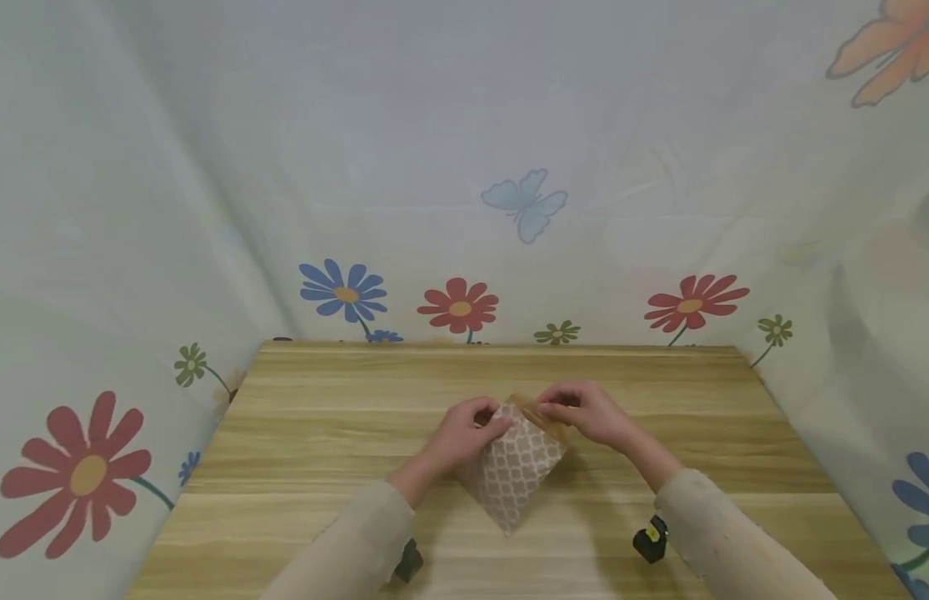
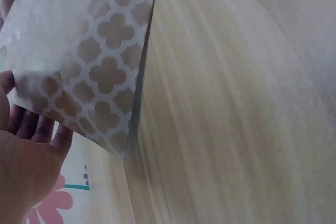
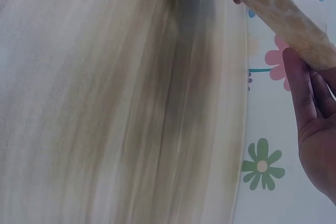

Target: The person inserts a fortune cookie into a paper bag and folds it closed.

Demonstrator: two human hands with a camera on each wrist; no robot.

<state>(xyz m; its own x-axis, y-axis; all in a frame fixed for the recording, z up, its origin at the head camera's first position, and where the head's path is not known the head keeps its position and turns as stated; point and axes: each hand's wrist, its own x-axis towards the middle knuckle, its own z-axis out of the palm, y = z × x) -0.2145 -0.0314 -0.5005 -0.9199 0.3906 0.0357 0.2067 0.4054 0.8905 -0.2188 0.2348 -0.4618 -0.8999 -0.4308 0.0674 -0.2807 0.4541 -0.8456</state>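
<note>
A flat paper bag (image 1: pixel 512 479), brown with a white quatrefoil lattice, is held tilted above the wooden table, one corner pointing down. My left hand (image 1: pixel 467 433) pinches its upper left edge, thumb on the patterned face and fingers behind, as the left wrist view of the bag (image 2: pixel 107 74) shows. At the upper right, my right hand (image 1: pixel 587 412) pinches the plain brown edge strip between thumb and fingers. In the right wrist view only a slanted end of the bag (image 3: pixel 278 14) shows, with part of the right hand (image 3: pixel 317 129) under it.
The wooden table (image 1: pixel 322 433) runs back to a pale curtain (image 1: pixel 389 167) printed with flowers and butterflies. A small black object with a yellow-green spot (image 1: pixel 650 542) lies by the right sleeve. Another dark object (image 1: pixel 408 562) is partly hidden by the left sleeve.
</note>
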